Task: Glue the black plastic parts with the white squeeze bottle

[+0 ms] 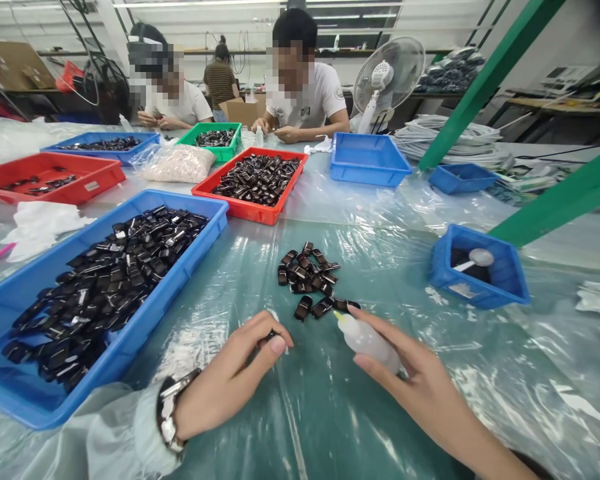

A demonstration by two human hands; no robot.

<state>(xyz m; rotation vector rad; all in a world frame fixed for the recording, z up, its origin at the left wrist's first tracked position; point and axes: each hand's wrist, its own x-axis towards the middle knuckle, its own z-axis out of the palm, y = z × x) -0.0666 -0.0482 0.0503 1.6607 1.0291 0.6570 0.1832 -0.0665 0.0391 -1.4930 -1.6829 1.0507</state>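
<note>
My left hand [240, 373], with a metal watch at its wrist, is closed around a small dark piece [269, 339] mostly hidden by the fingers. In my right hand [405, 373] is a white squeeze bottle [367, 340], its yellowish tip pointing up and left. Just beyond both hands, several glossy black pieces [307, 270] lie in a loose pile on the green, plastic-covered table [380, 267]. A few of them lie apart at the near side, close to the bottle tip.
A large blue tray [180, 280] of black pieces stands at left. Beyond are a red tray [200, 190] of pieces and a blue tray [370, 175]. A blue bin [485, 287] with a spoon stands right, near a green post [555, 193]. Two people work opposite.
</note>
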